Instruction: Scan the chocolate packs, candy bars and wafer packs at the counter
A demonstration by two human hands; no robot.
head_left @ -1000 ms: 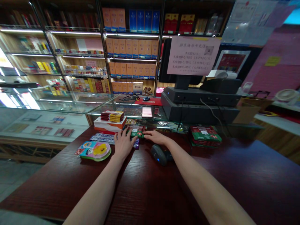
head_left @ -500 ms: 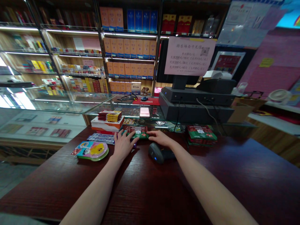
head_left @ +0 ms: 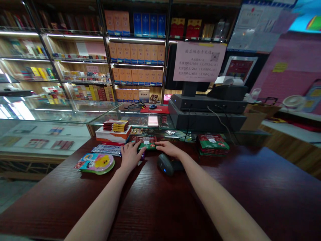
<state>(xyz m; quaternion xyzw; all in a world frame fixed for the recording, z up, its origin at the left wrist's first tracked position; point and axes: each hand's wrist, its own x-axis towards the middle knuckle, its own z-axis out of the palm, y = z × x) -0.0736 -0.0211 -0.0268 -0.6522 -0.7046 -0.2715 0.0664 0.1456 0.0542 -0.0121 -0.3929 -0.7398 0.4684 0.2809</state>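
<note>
A red and green snack packet (head_left: 148, 143) lies flat at the back of the dark wooden counter, between my two hands. My left hand (head_left: 130, 156) has its fingers spread over the packet's left end, and a bit of purple wrapper shows beside its thumb. From the other side, my right hand (head_left: 168, 148) reaches with stretched fingers to the packet's right end. Just below that hand sits a black barcode scanner (head_left: 165, 164) with a blue light. Blue and white wrapped bars (head_left: 107, 150) lie left of my left hand, near a colourful blister-packed toy (head_left: 96, 163).
Yellow and red packs (head_left: 115, 126) top an orange and white box (head_left: 112, 134) at the back left. A stack of red and green packets (head_left: 213, 144) stands at right. Behind are a glass case (head_left: 105, 117), a cash register base (head_left: 205, 117) and a monitor with a paper sign (head_left: 199, 62).
The view has shifted slightly. My left hand's fingers have drawn a little closer together over the packet's left end; my right hand stays at its right end.
</note>
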